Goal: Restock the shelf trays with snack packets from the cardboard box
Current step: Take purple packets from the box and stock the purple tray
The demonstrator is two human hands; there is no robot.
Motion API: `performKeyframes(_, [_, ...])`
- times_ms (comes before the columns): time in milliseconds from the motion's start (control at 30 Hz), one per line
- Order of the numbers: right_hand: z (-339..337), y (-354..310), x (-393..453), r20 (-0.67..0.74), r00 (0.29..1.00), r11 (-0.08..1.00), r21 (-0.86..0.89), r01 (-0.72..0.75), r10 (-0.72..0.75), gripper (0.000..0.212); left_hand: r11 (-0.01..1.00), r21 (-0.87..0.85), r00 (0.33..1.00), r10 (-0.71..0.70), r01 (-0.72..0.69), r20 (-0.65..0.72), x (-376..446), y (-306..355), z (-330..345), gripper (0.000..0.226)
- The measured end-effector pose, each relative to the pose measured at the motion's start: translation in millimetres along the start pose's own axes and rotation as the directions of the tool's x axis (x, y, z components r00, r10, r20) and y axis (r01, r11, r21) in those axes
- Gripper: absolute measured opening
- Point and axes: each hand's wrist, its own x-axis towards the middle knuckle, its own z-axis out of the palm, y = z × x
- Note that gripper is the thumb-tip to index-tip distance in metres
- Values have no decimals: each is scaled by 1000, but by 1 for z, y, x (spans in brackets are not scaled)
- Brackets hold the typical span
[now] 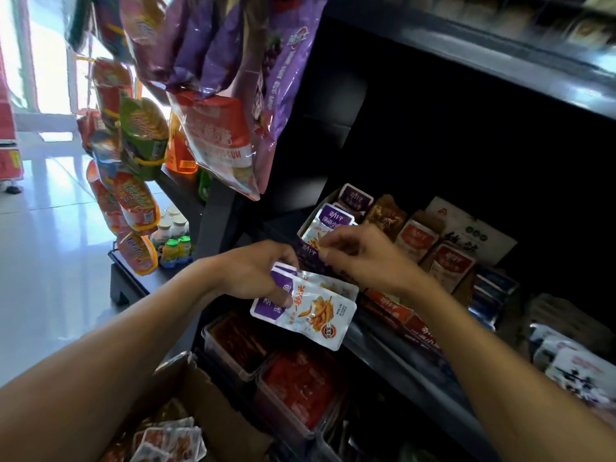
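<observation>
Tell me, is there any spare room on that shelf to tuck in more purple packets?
Little. The purple tray is packed upright, and the brown and red rows beside it sit tight. Free space is the dark gap behind the trays, and left of the purple tray toward the shelf wall. Both hands, left hand and right hand, hold packets.

I stood at a black metal shelf unit (393,358). On its middle shelf, near the front edge, sat an open cardboard display tray (308,225) of purple-and-white snack packets (333,218), with brown pouches (385,215) and red-and-white packets (416,236) ranged toward the right end.
</observation>
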Motion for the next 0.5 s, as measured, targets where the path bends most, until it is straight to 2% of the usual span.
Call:
performKeyframes(67, [8, -7, -9, 179, 983, 999, 5, -39, 37, 32, 996, -82, 999, 33, -35, -37, -7, 2, 5, 39])
performKeyframes(133, [15, -6, -16, 247, 967, 998, 9, -67, 62, 33, 982, -177, 992, 49, -70, -116, -15, 6, 12, 39])
performKeyframes(233, [19, -2, -25, 143, 986, 979, 173, -111, 87, 25, 912, -392, 948, -13, -119, -319, -22, 8, 25, 43])
performKeyframes(300, [21, 0, -29, 34, 987, 932, 324, -162, 159, 23, 841, -519, 911, -84, -152, -403, -24, 5, 34, 42])
performKeyframes(433, [34, 3, -27, -105, 946, 772, 609, -181, 305, 19, 741, -650, 939, -85, -165, -334, -20, 12, 52, 23])
performKeyframes(500, [43, 2, -25, -122, 935, 733, 657, -175, 333, 20, 773, -601, 928, -42, -205, -370, -14, 15, 56, 24])
